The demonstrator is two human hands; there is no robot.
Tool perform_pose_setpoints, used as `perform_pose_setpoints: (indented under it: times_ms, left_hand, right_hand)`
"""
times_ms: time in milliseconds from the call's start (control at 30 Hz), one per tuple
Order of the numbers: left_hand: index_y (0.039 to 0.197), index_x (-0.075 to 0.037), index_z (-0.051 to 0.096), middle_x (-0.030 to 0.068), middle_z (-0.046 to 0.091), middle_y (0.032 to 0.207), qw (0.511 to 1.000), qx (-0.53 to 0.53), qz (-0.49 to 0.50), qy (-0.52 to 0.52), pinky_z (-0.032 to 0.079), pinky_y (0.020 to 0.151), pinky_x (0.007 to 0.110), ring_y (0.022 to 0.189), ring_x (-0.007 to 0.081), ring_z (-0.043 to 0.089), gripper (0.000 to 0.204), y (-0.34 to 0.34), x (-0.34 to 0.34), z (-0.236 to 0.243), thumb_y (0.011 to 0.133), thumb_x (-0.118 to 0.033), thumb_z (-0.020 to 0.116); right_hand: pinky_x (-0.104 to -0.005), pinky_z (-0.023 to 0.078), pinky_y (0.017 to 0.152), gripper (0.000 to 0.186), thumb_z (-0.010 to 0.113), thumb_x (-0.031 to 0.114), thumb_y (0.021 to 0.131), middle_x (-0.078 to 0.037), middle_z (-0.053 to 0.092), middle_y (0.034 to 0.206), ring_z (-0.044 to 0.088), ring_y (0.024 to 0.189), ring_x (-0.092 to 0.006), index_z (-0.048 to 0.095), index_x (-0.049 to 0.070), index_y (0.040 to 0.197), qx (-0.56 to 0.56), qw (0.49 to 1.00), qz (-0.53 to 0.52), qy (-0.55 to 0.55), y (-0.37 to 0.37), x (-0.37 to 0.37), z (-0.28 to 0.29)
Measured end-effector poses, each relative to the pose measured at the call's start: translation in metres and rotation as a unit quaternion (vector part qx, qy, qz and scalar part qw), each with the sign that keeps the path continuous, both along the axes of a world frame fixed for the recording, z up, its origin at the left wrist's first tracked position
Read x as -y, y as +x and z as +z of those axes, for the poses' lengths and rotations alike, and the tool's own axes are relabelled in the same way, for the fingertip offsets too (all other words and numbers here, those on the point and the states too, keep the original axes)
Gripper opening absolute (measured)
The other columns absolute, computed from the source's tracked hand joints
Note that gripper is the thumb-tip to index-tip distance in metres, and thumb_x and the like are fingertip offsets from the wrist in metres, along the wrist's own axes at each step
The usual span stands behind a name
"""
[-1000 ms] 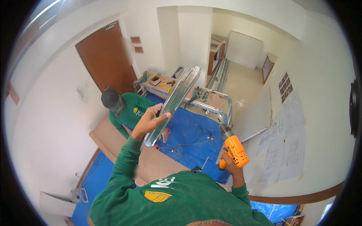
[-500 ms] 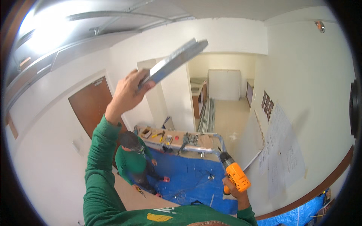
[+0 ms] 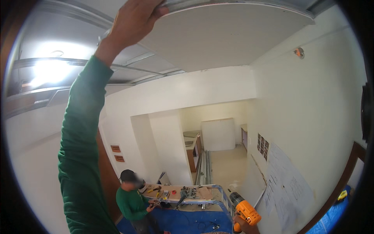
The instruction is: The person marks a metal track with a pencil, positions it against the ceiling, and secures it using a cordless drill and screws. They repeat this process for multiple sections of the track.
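Note:
My left hand (image 3: 134, 23) is raised to the ceiling at the top of the view, its fingers closed around a grey metal channel (image 3: 183, 5). The channel lies along the edge of a ceiling board (image 3: 218, 35), and its far part merges with the metal strip there. How much of it my palm covers is hidden. Low on the right, my right hand (image 3: 246, 226) grips an orange and black cordless drill (image 3: 247, 212) by its handle. The drill's bit points up and to the left, away from any surface.
Metal ceiling framing (image 3: 97, 63) and a bright lamp (image 3: 52, 68) are at upper left. Below, a person in green (image 3: 130, 202) stands by a bench (image 3: 204, 192) with tools, handling something small. Blue sheeting (image 3: 183, 222) covers the floor. Paper sheets (image 3: 290, 187) hang on the right wall.
My left hand has gone up with the metal channel to the ceiling board. My view has tilted upward. The person below has turned to the bench, hands together. The drill stays in my right hand.

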State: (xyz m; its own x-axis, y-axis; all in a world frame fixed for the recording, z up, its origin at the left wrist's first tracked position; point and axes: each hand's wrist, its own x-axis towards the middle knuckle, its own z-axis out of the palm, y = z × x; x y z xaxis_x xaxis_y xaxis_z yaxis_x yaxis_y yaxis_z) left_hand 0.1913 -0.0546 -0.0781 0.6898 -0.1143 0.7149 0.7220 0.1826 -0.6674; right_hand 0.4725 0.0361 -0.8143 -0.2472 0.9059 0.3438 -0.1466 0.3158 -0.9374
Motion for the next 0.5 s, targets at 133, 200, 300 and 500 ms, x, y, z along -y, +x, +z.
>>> perform_pose_setpoints:
  times_ms: [133,200,300,500]
  left_hand:
    - [0.129,-0.004,0.064,0.0246,0.066,0.127,0.993,0.085,0.001,-0.081,0.048,0.108,0.051,0.124,0.0416,0.06,0.035,0.032,0.001,0.016,0.105,-0.03,0.061]
    - [0.13,-0.006,0.063,0.0219,0.064,0.119,0.998,0.034,-0.019,-0.052,0.047,0.1,0.05,0.114,0.0403,0.059,0.036,0.022,-0.024,0.042,0.106,-0.033,0.059]
    - [0.129,-0.011,0.062,0.0149,0.061,0.095,0.998,-0.045,-0.026,0.036,0.05,0.079,0.05,0.088,0.0371,0.06,0.034,-0.005,-0.063,0.072,0.108,-0.039,0.058]
    - [0.132,-0.013,0.062,0.0158,0.061,0.098,0.999,-0.018,-0.051,0.009,0.051,0.081,0.053,0.09,0.0404,0.063,0.034,-0.001,-0.086,0.082,0.108,-0.038,0.057]
  right_hand:
    - [-0.0326,0.057,0.069,0.013,0.071,0.01,0.097,-0.002,0.07,0.087,0.068,0.079,-0.0143,0.07,0.006,0.109,0.029,0.993,-0.106,0.05,0.003,0.026,0.027]
    - [-0.0325,0.057,0.069,0.013,0.072,0.01,0.097,-0.002,0.07,0.088,0.068,0.079,-0.0137,0.071,0.006,0.109,-0.019,0.988,-0.156,0.001,-0.001,0.048,0.05]
    - [-0.0322,0.058,0.071,0.014,0.073,0.011,0.097,-0.002,0.072,0.091,0.069,0.08,-0.0135,0.071,0.006,0.11,-0.036,0.989,-0.142,-0.002,0.006,0.053,0.037]
    - [-0.0314,0.058,0.075,0.019,0.073,0.011,0.097,-0.003,0.073,0.092,0.07,0.081,-0.0136,0.069,0.006,0.115,-0.075,0.99,-0.099,-0.062,0.023,0.047,-0.005]
